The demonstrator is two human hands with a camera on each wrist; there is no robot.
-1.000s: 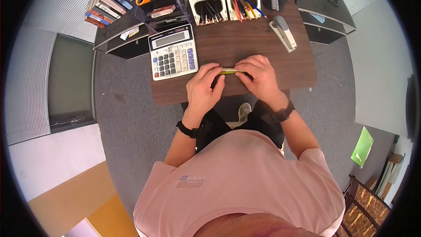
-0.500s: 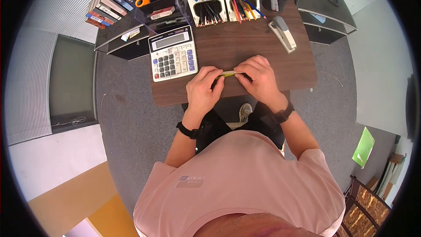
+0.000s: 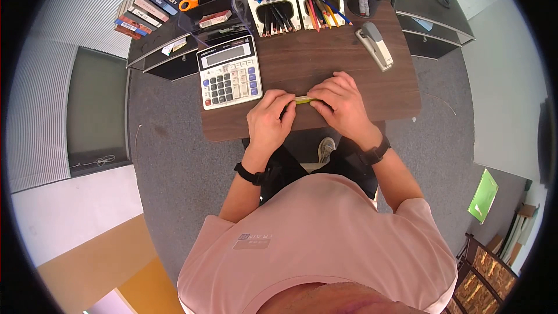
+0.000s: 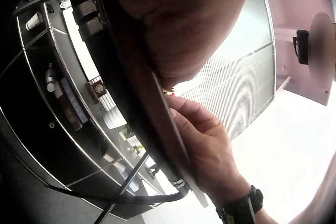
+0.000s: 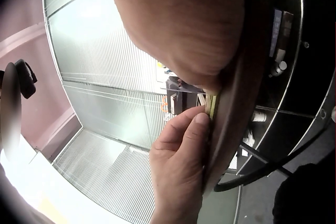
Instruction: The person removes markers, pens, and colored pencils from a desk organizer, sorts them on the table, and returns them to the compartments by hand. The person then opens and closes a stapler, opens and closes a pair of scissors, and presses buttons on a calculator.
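Low over the near part of the brown desk [image 3: 325, 52], both hands hold a short, thin yellow-green strip with a pale top side [image 3: 303, 100]. At its left end, the left hand [image 3: 270, 117] pinches it between thumb and fingers. The right hand [image 3: 344, 107] grips the other end the same way, so only the middle shows. In the right wrist view the strip [image 5: 212, 106] stands out yellow-green beside the left hand's [image 5: 181, 153] thumb. The left wrist view shows the right hand [image 4: 207, 148] at the desk edge, with the strip mostly hidden. Its exact kind I cannot tell.
Left of the hands lies a white calculator [image 3: 230, 75]. A stapler [image 3: 375, 45] sits to the right. Along the back stand white organizers [image 3: 297, 9] with pencils, a black mesh pen cup [image 3: 376, 1], and a dark desk holder [image 3: 200, 20] with orange scissors [image 3: 190, 0].
The strip has shifted slightly toward the desk's front edge, and less of it shows between the hands. The right hand's fingers have edged a little left.
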